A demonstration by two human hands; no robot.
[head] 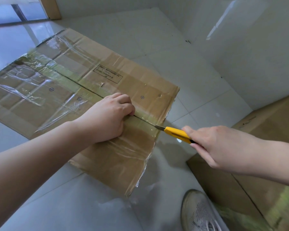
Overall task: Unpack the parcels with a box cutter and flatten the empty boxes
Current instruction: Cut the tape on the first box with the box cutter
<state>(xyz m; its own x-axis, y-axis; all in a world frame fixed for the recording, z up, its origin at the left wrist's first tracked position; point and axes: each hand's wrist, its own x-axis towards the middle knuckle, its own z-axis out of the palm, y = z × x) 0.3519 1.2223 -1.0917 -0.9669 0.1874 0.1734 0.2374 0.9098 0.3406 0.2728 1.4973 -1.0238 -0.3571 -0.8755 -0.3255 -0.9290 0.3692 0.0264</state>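
A large brown cardboard box (70,90), wrapped in clear and yellowish tape, lies on the tiled floor. A taped seam runs down its middle. My left hand (107,117) rests on the box beside the seam with its fingers curled under, holding nothing. My right hand (212,144) grips a yellow box cutter (175,133). The cutter's blade tip touches the taped seam at the near right edge of the box.
More brown cardboard boxes (264,147) stand at the right. A white shoe (198,212) is at the bottom right, close to the box's near corner. White walls rise at the back and right. A wooden door frame (52,7) stands at the top left.
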